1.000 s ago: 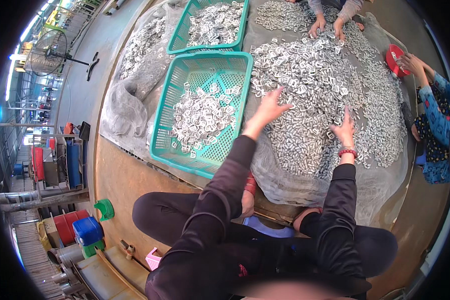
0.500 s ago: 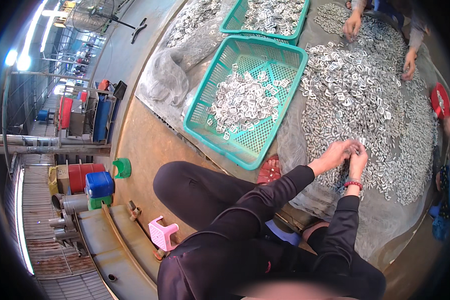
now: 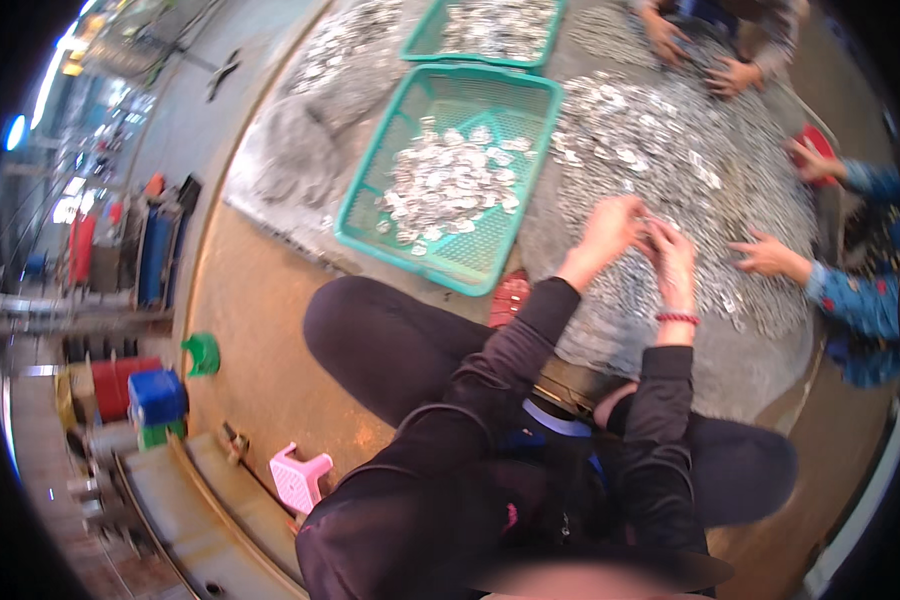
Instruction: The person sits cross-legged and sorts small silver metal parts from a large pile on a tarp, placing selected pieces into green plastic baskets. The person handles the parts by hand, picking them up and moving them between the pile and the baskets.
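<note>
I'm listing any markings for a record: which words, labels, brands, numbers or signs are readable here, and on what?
None can be read.
Dark clothing: small pink mark, too blurred to tell whether it is lettering.
Metal pieces: too small and blurred.
Near green basket, blue container, pink stool: nothing legible.

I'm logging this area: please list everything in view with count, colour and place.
baskets: two, green, upper middle
metal parts: uncountable, silvery, baskets and sheeting
sheeting: count unclear, grey, under loose parts
bowl: one, red, right
sandal: one, red, below nearer basket
pink stool: one, pink, lower left
containers: several, blue, red and green, left
background gear: uncountable, blurred, left
co-workers' hands: four, bare, top and right
sleeves: two, black, lower middle
left hand: one, bare, over loose parts
right hand: one, bare, beside left
</note>
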`<state>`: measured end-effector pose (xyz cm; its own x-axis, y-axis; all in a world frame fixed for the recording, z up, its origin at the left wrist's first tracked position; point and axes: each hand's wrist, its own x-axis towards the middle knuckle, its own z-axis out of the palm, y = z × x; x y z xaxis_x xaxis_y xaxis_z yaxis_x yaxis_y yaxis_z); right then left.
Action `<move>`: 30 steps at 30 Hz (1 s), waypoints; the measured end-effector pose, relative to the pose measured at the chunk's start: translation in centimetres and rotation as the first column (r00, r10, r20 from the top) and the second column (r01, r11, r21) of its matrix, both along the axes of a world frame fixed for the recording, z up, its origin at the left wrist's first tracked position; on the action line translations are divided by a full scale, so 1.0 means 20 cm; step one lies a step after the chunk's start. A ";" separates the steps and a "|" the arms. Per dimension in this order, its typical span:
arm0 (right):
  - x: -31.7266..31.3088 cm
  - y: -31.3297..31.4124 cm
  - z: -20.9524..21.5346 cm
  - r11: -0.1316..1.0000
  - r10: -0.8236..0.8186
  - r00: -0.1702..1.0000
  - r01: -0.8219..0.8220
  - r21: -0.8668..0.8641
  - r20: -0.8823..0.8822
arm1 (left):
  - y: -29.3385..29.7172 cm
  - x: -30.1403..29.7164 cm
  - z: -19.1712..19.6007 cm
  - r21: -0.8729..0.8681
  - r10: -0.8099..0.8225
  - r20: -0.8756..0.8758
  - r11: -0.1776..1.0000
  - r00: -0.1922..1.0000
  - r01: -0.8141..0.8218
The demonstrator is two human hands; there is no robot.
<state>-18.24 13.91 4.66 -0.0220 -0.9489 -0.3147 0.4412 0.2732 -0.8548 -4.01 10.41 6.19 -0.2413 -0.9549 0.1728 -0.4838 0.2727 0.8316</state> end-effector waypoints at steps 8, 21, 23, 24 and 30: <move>-0.02 0.07 0.07 0.997 0.068 0.862 -0.070 -0.015 0.502 | 0.05 0.12 0.09 0.561 0.268 -0.772 0.714 0.576 0.420; -0.08 0.05 0.01 0.991 0.015 0.891 -0.073 0.110 0.454 | 0.05 0.07 0.29 0.005 -0.195 -0.141 0.980 0.971 0.197; -0.09 0.06 0.02 0.984 0.036 0.920 -0.100 0.146 0.390 | 0.05 0.07 0.33 -0.208 -0.224 -0.035 0.955 0.974 0.212; -0.09 0.06 0.03 0.983 0.061 0.926 -0.120 0.138 0.373 | 0.05 0.08 0.34 -0.160 -0.210 0.028 0.964 0.977 0.212; -0.09 0.08 0.02 0.983 0.127 0.871 -0.175 0.057 0.475 | 0.06 0.07 0.34 -0.192 -0.259 0.103 0.942 0.960 0.275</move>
<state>-20.05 15.41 5.02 0.2913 -0.8938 -0.3410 0.7295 0.4382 -0.5252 -2.66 11.71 13.06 -0.5028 -0.8002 0.3271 -0.4290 0.5595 0.7092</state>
